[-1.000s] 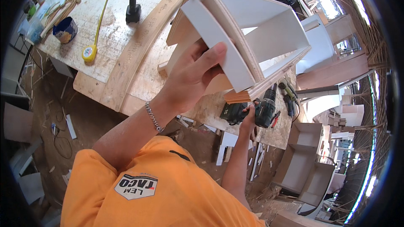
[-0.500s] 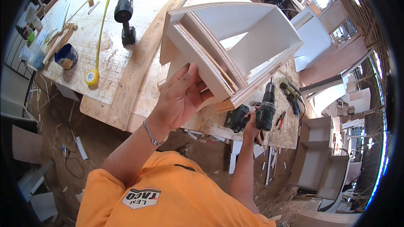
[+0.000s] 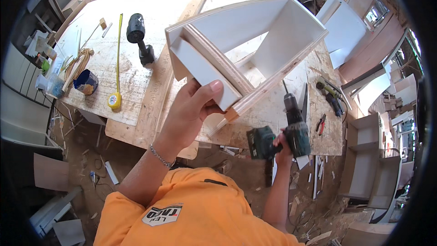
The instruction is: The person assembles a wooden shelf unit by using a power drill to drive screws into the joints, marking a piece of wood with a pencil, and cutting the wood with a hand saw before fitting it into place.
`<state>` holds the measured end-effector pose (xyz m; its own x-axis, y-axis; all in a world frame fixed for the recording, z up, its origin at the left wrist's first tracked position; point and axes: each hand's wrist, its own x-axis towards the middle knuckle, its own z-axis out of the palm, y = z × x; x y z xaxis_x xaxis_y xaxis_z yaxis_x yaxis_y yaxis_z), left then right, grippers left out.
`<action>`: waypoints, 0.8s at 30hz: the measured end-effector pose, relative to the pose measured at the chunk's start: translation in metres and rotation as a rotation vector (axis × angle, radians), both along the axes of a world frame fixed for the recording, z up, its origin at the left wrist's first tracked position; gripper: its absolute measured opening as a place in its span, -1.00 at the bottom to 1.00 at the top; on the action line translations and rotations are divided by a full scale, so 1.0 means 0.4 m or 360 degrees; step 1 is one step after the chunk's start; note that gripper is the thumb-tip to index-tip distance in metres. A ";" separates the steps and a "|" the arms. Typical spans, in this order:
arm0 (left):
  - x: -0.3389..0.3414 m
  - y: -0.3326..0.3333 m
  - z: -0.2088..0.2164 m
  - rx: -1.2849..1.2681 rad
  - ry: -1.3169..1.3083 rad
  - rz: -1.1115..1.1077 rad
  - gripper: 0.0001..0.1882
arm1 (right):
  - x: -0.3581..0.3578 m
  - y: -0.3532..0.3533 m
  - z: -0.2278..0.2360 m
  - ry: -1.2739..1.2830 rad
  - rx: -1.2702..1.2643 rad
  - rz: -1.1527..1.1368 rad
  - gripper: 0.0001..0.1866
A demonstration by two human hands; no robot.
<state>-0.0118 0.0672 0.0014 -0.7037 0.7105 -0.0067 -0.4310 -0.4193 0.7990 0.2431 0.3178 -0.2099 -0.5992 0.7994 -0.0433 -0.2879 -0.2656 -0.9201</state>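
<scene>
My left hand (image 3: 193,109) is closed on the near left corner of an open wooden box (image 3: 293,32), its thumb pressed on the white face of a narrow board. The box is held tilted above the workbench (image 3: 136,70); its panels are white with bare plywood edges, and a divider (image 3: 221,57) runs across it. In my right hand (image 3: 283,148) is a dark green cordless drill (image 3: 297,134), gripped by the handle. Its thin bit points up and away, just right of the box's near edge and apart from it.
Left on the bench are a black power tool (image 3: 139,38), a yellow tape measure (image 3: 114,100) drawn out, a dark blue pot (image 3: 85,82) and coiled cord (image 3: 78,66). Red-handled pliers (image 3: 322,124) and a green power tool (image 3: 331,98) lie right. Offcuts litter the floor.
The box has turned slightly in my left hand, and my thumb now lies over the board's face. The drill has moved lower and right, clear of the box, with its bit now showing.
</scene>
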 end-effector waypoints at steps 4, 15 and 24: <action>0.019 0.000 -0.018 -0.0041 0.0049 0.0097 -0.42 | 0.099 -0.141 0.132 0.0000 0.0137 0.0357 -0.47; 0.011 -0.016 -0.050 0.0022 0.0092 0.0159 -0.45 | 0.047 -0.260 0.480 -0.2372 0.0760 0.0650 -0.85; 0.009 -0.018 -0.051 0.0105 0.0154 0.0066 -0.49 | 0.135 -0.261 0.397 -0.1377 0.0518 0.0401 -0.74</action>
